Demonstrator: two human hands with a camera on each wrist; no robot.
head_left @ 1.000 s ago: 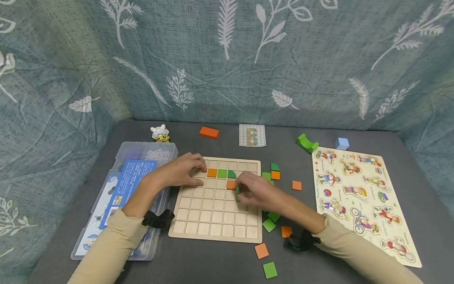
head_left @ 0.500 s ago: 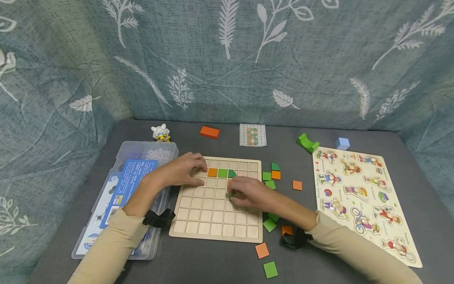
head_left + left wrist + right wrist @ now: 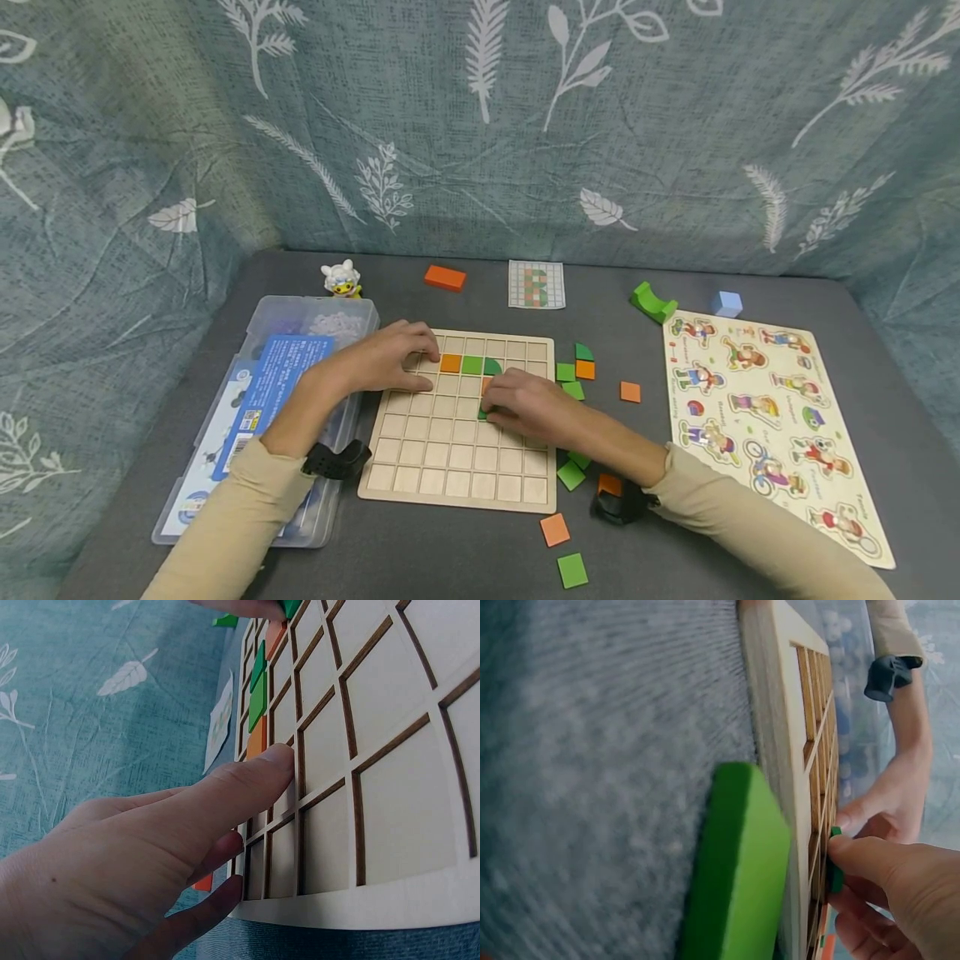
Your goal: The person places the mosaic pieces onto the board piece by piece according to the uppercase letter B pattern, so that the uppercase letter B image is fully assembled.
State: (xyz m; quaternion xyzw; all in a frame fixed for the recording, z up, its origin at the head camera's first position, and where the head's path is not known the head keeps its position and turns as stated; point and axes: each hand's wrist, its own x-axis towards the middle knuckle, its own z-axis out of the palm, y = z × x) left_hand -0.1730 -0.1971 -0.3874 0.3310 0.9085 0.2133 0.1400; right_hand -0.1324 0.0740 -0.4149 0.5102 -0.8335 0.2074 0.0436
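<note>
Head view, centre of frame: a wooden grid board [image 3: 457, 433] lies flat on a dark grey surface [image 3: 465, 550]. The left hand [image 3: 386, 358] rests on the board's upper left corner, fingers straight and spread, holding nothing (the left wrist view shows one fingertip lying across the grid bars). The right hand [image 3: 525, 406] sits on the board's middle right, fingers curled, pinching a small green tile [image 3: 483, 412] against a cell just below the orange tile [image 3: 486, 385] that its fingers partly cover. In the board's second row sit three more pieces side by side: orange [image 3: 450, 363], green [image 3: 471, 365] and a green quarter-round [image 3: 492, 367].

Right of the board, loose green and orange tiles [image 3: 573, 371] lie scattered; more lie at lower centre. At far right lies a picture puzzle [image 3: 772, 417]; at left, a clear plastic box [image 3: 277, 417]. Along the back edge stand a toy sheep [image 3: 341, 279], an orange block [image 3: 444, 277], a pattern card [image 3: 536, 285], a green arch [image 3: 652, 302] and a blue cube [image 3: 726, 303]. A teal leaf-print curtain [image 3: 480, 125] closes off the room behind and at both sides.
</note>
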